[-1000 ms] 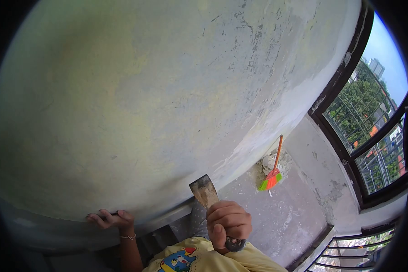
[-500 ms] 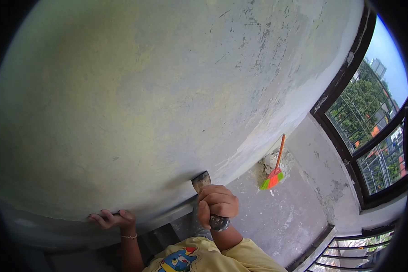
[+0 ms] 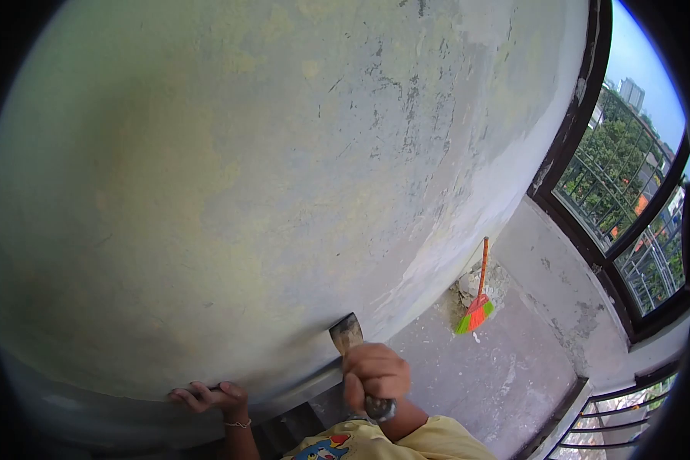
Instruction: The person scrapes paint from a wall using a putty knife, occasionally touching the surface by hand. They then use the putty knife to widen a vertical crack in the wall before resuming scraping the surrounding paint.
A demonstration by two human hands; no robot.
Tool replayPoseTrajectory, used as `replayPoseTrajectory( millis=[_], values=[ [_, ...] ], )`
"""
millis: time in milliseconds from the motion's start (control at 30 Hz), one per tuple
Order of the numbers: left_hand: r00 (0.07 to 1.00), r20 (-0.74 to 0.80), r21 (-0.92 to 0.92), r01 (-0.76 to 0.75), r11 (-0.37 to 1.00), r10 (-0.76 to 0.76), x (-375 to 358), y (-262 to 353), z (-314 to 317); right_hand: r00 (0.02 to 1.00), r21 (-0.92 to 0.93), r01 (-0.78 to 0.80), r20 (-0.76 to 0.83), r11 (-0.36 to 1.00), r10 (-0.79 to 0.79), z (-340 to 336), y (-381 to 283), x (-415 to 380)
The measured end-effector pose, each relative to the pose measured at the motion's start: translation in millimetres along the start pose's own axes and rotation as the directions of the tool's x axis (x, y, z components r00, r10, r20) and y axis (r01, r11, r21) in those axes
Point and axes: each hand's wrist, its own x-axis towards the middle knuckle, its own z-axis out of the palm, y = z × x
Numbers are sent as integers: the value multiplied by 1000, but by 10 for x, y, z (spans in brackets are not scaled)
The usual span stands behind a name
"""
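Note:
My right hand is wrapped round the handle of a paint scraper. The wide, worn blade points up and left, its edge at or close to the wall; contact cannot be made out. The handle's end shows below my fist. Patchy pale green and grey paint covers the wall, with dark scuffs and flaked streaks toward the upper right. Lower left, my left hand rests against the bottom part of the wall, fingers stretched to the left and partly bent. No object shows in it.
A broom with orange and green bristles leans at the far corner, beside rubble. White specks dot the grey floor. Dark-framed windows stand at right, a barred railing below them. Dark steps lie beneath me.
The view has shifted, so both hands and the broom appear lower and further right. My right hand keeps its hold on the scraper; my left hand stays at the wall.

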Motion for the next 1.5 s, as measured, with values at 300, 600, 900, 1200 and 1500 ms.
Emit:
replayPoseTrajectory(
  millis=[300, 600, 900, 1200, 1500],
  values=[
    [999, -24, 40, -29, 999, 30, 17, 10, 1, 996, 76, 84, 0, 994, -84, -7, -54, -42],
    [998, -47, 44, -31, 999, 33, 45, 27, 24, 994, 92, -13, -104, 996, 22, -82, -111, -212],
    [999, -21, 64, -35, 997, 37, 50, 42, -5, 990, -69, -84, -121, 994, 75, -155, -23, -323],
    [1000, -6, -23, 25, 999, -26, 43, 67, -9, 893, -351, -446, -105, 823, 438, -518, -872, -511],
    [999, -5, 8, 47, 999, -47, -113, -1, 28, 705, -403, -602, 136, 689, 696, -236, -1160, -351]
  ],
)
